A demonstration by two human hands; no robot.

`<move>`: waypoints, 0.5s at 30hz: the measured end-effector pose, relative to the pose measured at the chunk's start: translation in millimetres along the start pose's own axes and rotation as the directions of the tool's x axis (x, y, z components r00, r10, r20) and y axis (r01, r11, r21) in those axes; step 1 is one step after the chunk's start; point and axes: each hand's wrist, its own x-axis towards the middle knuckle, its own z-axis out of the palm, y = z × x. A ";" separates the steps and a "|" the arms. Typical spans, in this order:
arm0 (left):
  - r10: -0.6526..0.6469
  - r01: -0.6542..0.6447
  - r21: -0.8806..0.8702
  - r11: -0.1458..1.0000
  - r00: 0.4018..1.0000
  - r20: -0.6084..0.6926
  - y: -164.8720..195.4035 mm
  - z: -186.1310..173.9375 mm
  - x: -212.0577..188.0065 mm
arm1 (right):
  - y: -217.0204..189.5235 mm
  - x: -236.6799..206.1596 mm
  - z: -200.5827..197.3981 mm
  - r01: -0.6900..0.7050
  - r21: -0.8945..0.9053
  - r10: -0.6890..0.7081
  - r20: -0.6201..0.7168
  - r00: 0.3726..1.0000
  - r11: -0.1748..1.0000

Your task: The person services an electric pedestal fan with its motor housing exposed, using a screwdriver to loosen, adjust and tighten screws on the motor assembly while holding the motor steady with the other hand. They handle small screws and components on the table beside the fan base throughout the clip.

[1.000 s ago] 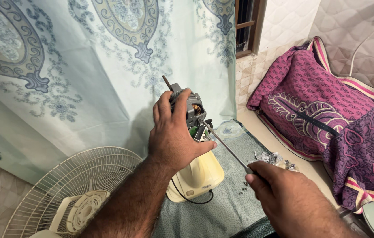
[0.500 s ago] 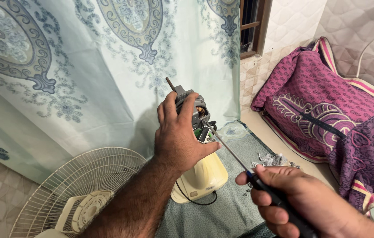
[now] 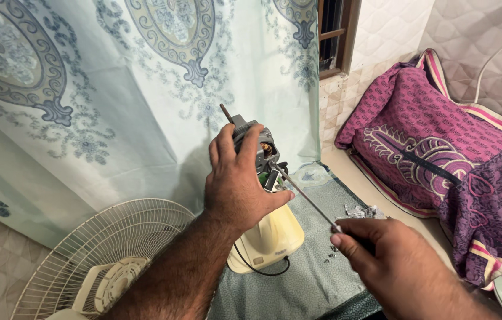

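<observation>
Screwdriver (image 3: 307,198) tip — fan motor (image 3: 258,155)

Bare arms, no sleeves in my view

My left hand (image 3: 236,184) and right hand (image 3: 390,266) wear no gloves, rings or watch; both forearms are hairy and uncovered.

two hands are in view, a left hand (image 3: 236,186) and a right hand (image 3: 396,266), and between them there is one fan motor (image 3: 257,151), one cream motor housing (image 3: 268,240) and one screwdriver (image 3: 307,200). there is one wire fan guard (image 3: 106,249), one patterned curtain (image 3: 114,89), one purple cushion (image 3: 440,154), one white cable (image 3: 496,50) on the wall and one green mat (image 3: 316,278). on that mat lies one small heap of crumpled foil bits (image 3: 362,211), too small to count singly.
</observation>
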 end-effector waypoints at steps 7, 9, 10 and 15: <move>-0.012 0.012 0.009 1.000 1.000 0.014 1.6 -4.2 0.4 | -4.3 0.1 -10.8 -0.134 0.242 0.125 0.053 0.991 0.961; -0.043 0.042 0.022 0.999 0.998 0.040 4.1 -4.4 2.2 | -3.5 -0.3 -15.8 -0.278 0.529 0.195 0.208 0.958 0.802; -0.056 0.055 0.020 0.998 0.997 0.048 5.4 -4.1 2.5 | -1.2 -2.0 -20.6 -0.301 0.587 0.171 0.267 0.948 0.752; -0.056 0.055 0.016 0.998 0.998 0.040 7.5 -5.6 3.5 | 10.4 -5.5 -23.4 -0.346 0.796 0.109 0.339 0.935 0.496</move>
